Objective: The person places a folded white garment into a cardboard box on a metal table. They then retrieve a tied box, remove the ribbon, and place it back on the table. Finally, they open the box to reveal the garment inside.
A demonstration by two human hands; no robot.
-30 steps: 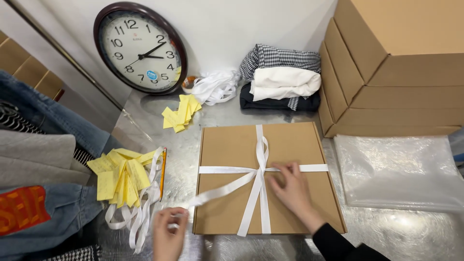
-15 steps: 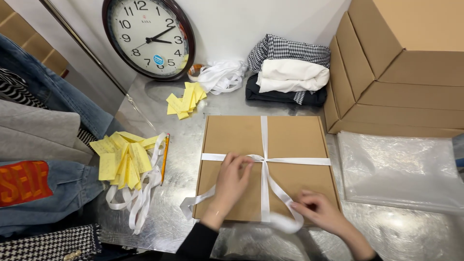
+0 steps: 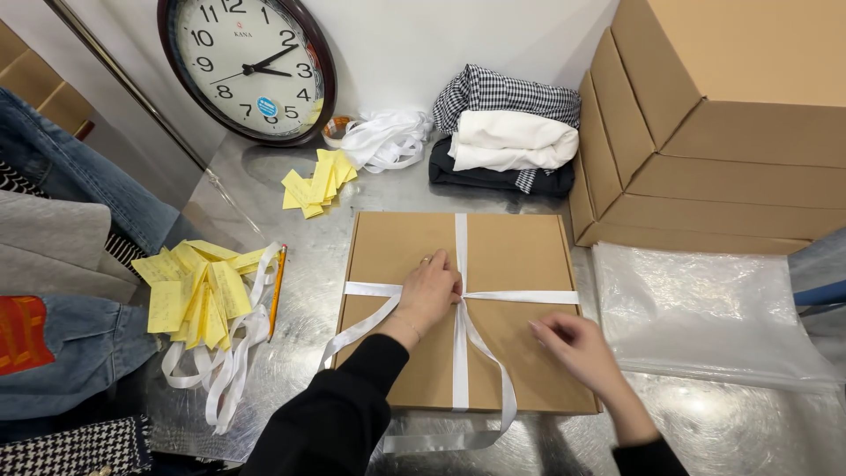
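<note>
So from my end the biggest thing in view is the shiny metal tabletop (image 3: pixel 291 291), with a stack of big cardboard cartons (image 3: pixel 723 150) taking up the right rear corner and a clear plastic bag (image 3: pixel 705 308) lying flat in front of them. Dead centre sits the flat brown cardboard box (image 3: pixel 397 256), square to me and just beside the cartons. Leaning on the wall at the back left is a round wall clock (image 3: pixel 247 66), and to its right a folded pile of clothes (image 3: pixel 502 141), checked on top, then white, then dark. White ribbon (image 3: pixel 520 297) is wrapped around the box in a cross, with two loose tails trailing off the near edge. My left hand (image 3: pixel 429 295) is pressed down right on the crossing, fingers curled together on the ribbon. My right hand (image 3: pixel 573 348) rests on the box lid near its right front corner, fingers loosely bent; I can't tell if it's pinching anything. Yellow sticky notes (image 3: pixel 189 291) lie in a heap on the left, over more spare ribbon, with a pencil (image 3: pixel 277 291) beside them.
</note>
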